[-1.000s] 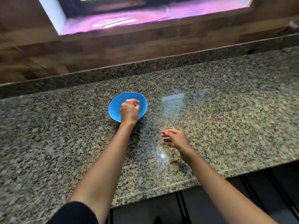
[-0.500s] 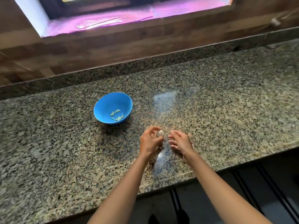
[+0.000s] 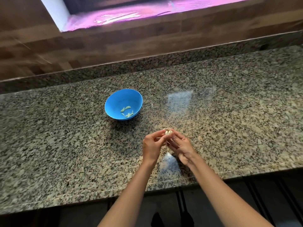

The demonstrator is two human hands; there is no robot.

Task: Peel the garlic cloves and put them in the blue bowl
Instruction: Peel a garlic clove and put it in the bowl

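A blue bowl (image 3: 114, 102) stands on the granite counter (image 3: 229, 120), with several peeled garlic cloves (image 3: 127, 110) lying in its bottom. Nearer to me and to the right of the bowl, my two hands meet over the counter. My left hand (image 3: 151, 147) and my right hand (image 3: 181, 146) both pinch a piece of garlic (image 3: 168, 132) with papery skin between their fingertips. Most of the garlic is hidden by my fingers.
A raised granite ledge (image 3: 147, 63) and a wooden wall with a bright window sill (image 3: 131, 15) run behind the counter. The counter's front edge (image 3: 164, 182) lies just below my wrists, with a dark floor beneath.
My left hand left the bowl, where cloves now show, and came back right to join my right hand. Both hands now pinch the garlic, lifted slightly higher than half a second ago.
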